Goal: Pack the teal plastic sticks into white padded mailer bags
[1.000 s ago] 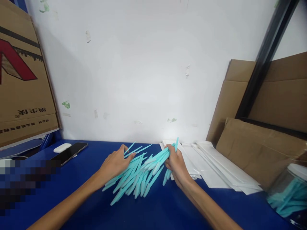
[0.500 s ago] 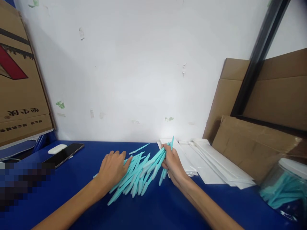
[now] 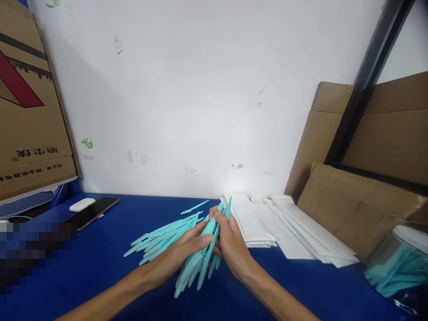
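Observation:
In the head view a bunch of turquoise eyebrow razors point(image 3: 192, 273) is gripped between my two hands, fanning out toward me at the lower end. My left hand point(image 3: 190, 243) is closed round the bunch from the left, its thumb lying across the top. My right hand point(image 3: 230, 234) wraps the upper, thinner ends, with one razor sticking up past the fingers. Left of the hands, a loose pile of similar razors point(image 3: 160, 238) lies on the blue table, partly hidden by my left hand. One single razor point(image 3: 194, 207) lies apart behind the pile.
White flat packets point(image 3: 254, 225) are stacked to the right of my hands. A clear jar point(image 3: 397, 272) with more turquoise razors stands at far right, near brown cardboard point(image 3: 351, 209). A phone point(image 3: 93, 214) and a white case point(image 3: 82, 204) lie at left. A wall rises behind.
My left hand has moved right from the pile onto the bunch in my right hand. The bunch is now thicker and closer together, and part of the pile has been gathered from the table.

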A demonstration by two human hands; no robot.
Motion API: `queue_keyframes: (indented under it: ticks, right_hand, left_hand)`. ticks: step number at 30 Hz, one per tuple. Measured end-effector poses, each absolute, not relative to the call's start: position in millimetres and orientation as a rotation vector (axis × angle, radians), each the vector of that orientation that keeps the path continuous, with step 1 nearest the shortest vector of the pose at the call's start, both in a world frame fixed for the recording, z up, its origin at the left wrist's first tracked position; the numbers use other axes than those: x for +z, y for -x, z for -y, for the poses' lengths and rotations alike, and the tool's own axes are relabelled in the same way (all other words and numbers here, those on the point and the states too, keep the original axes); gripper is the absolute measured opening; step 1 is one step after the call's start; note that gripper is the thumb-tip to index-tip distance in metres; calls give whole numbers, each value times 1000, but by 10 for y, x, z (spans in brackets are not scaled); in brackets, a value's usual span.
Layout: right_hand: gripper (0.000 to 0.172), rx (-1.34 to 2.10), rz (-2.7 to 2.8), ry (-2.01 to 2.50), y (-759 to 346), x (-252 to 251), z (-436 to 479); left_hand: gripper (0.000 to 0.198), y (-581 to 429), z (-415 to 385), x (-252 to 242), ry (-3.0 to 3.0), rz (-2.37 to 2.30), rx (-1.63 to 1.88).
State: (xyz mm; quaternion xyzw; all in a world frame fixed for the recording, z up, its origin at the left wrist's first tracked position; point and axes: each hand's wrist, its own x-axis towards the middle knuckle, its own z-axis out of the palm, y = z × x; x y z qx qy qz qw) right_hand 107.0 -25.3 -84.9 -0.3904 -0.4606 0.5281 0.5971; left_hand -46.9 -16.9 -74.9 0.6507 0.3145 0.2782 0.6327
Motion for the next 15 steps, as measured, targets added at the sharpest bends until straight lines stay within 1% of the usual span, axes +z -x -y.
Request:
queue_keyframes:
  ticks: [3,7,12,15]
  right_hand:
    - [40,1229,1102,940,-1078,-855,282]
    - [37,1165,1192,1058,-1115,-876,255]
    - [30,766,1453,1104,-1163,-870,232]
    - [30,582,1539,1150,-1182,-847,243]
  left_hand:
    - [65,417,216,-761,-1343,-598,565]
    - [51,364,254,-785,-1254,-623,500]
    - [37,324,284,-850,-1250,-652,527]
    - [37,296,288,-891,-1302,-665,557]
